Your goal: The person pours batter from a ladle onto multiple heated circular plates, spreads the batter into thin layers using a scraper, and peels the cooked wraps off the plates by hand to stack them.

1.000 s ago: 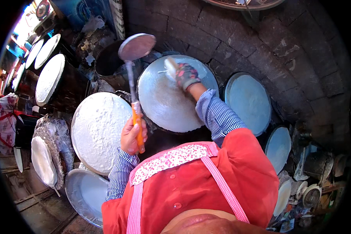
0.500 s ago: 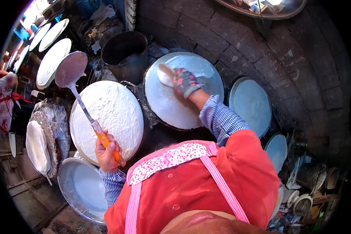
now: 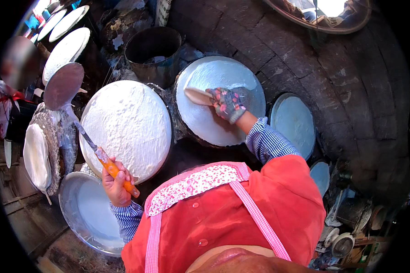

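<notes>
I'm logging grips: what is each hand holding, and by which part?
The left hand holds a ladle by its orange handle; the gloved right hand, a pale tool by its right end.

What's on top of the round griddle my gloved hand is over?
A whitish layer, with your right hand above it holding a pale scraper. Whatever lies directly beneath them is covered.

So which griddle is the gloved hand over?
The middle griddle, between the bumpy white one at left and the smaller one at right; only it has the gloved right hand, holding a spreader.
</notes>
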Action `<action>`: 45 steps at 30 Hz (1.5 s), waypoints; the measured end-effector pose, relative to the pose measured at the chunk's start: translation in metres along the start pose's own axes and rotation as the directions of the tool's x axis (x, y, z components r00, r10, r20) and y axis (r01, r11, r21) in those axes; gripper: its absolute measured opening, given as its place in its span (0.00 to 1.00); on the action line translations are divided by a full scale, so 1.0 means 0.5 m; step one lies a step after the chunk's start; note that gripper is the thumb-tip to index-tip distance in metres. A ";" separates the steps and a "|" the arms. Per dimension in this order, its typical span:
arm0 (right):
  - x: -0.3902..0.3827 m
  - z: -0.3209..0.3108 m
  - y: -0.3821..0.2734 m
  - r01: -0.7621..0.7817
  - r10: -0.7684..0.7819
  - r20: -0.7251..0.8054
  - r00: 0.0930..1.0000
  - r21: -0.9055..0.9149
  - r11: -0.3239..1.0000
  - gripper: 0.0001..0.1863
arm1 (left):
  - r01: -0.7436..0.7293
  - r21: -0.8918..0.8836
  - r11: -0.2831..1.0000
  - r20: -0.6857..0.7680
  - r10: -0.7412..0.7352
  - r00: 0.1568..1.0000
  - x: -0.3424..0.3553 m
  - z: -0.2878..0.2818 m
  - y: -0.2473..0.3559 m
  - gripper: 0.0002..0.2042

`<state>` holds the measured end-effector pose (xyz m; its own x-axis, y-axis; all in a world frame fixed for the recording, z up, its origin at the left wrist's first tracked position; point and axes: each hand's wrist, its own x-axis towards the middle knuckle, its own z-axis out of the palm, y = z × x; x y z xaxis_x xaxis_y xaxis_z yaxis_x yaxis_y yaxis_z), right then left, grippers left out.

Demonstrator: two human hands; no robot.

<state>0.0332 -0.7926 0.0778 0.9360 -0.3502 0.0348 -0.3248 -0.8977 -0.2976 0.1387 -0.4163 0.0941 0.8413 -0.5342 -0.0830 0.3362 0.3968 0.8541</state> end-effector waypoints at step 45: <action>0.075 -0.003 0.047 0.708 -0.708 0.223 0.670 0.094 0.700 0.14 | -0.271 0.139 0.952 -0.382 0.305 0.872 -0.329 0.150 -0.065 0.19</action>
<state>0.0606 -0.8273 0.0737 0.8875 0.4604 0.0208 0.4479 -0.8511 -0.2738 -0.0423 -0.3975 0.1183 0.9982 -0.0597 -0.0086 0.0328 0.4190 0.9074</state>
